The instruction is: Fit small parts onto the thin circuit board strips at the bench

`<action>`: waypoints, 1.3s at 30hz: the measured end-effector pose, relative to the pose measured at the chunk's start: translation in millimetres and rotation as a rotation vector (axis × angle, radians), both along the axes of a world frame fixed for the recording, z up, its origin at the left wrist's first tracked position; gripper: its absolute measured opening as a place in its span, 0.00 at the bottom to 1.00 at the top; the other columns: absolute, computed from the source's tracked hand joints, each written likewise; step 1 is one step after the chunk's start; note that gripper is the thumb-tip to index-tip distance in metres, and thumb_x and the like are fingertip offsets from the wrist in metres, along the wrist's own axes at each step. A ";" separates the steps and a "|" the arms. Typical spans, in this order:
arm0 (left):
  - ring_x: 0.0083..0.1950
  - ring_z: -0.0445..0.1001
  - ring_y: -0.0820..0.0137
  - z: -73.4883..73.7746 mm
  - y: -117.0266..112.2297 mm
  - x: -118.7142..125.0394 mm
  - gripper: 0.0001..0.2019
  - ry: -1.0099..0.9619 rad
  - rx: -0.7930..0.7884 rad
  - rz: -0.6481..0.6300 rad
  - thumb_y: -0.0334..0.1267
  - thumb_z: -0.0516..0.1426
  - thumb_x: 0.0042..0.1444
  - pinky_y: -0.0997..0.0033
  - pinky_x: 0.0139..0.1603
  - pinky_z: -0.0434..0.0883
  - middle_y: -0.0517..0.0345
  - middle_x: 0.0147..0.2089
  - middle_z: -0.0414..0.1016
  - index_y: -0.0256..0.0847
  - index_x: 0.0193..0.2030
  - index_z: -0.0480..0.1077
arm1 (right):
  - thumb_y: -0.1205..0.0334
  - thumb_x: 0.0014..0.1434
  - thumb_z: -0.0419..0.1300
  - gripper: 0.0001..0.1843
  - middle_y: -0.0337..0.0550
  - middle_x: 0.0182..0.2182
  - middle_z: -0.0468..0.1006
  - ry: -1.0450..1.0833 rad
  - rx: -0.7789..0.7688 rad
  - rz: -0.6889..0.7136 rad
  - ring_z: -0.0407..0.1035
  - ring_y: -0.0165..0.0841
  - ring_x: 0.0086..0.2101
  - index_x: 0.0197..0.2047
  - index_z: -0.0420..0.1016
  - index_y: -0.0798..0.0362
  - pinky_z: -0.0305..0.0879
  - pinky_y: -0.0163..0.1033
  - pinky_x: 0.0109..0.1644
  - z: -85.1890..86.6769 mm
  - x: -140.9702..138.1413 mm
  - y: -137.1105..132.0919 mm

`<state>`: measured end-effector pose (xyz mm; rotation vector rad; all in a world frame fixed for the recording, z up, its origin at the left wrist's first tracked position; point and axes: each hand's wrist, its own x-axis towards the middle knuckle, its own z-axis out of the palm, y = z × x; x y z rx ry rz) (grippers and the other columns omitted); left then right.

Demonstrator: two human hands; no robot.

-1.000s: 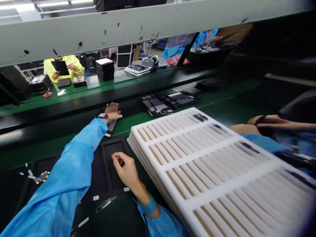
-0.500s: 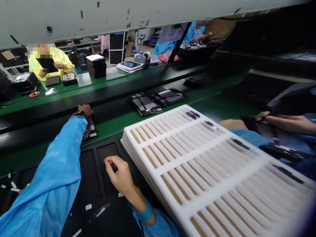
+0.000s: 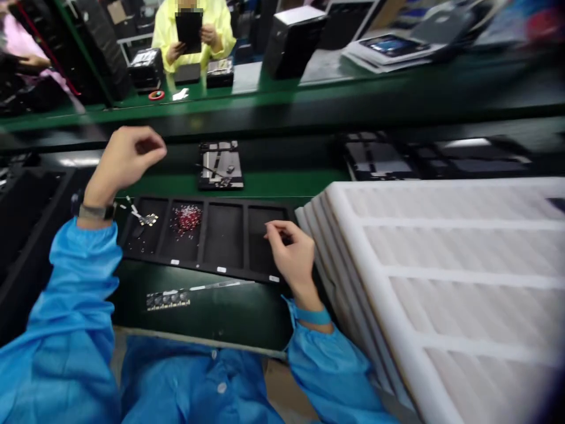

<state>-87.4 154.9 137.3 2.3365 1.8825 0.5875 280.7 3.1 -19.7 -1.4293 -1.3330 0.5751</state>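
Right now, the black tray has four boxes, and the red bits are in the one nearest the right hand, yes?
Not there: the head view shows the red bits in the second box from the left, of four in the black tray.

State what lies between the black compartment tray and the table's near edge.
In the head view, a row of dark pieces and a thin pale strip.

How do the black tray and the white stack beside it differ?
The black tray lies low; the white stack has several layers and stands taller. The black tray has four dark compartments, with small parts in the two leftmost; the white stack's top shows pale ridged rows. Both are split by straight dividers.
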 end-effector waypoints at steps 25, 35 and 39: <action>0.59 0.73 0.43 -108.3 -150.7 -25.2 0.12 0.434 -0.225 0.278 0.39 0.53 0.64 0.49 0.53 0.77 0.36 0.52 0.78 0.44 0.45 0.78 | 0.46 0.64 0.62 0.19 0.46 0.28 0.82 -0.002 -0.034 0.104 0.75 0.37 0.28 0.36 0.81 0.54 0.69 0.40 0.34 -13.1 -21.4 3.0; 0.51 0.83 0.42 -73.8 -119.4 -53.4 0.22 0.228 -0.151 0.346 0.55 0.47 0.61 0.50 0.49 0.76 0.48 0.44 0.87 0.54 0.44 0.81 | 0.56 0.65 0.57 0.13 0.43 0.28 0.81 0.025 -0.004 0.155 0.75 0.34 0.29 0.37 0.80 0.53 0.69 0.37 0.37 -3.9 -15.8 9.4; 0.49 0.84 0.48 -21.1 -98.2 -38.1 0.21 0.212 0.008 0.343 0.56 0.47 0.61 0.54 0.51 0.77 0.60 0.40 0.87 0.59 0.44 0.81 | 0.58 0.66 0.57 0.12 0.43 0.30 0.82 0.031 0.003 0.169 0.75 0.34 0.30 0.37 0.80 0.52 0.67 0.37 0.36 -2.0 -16.2 8.1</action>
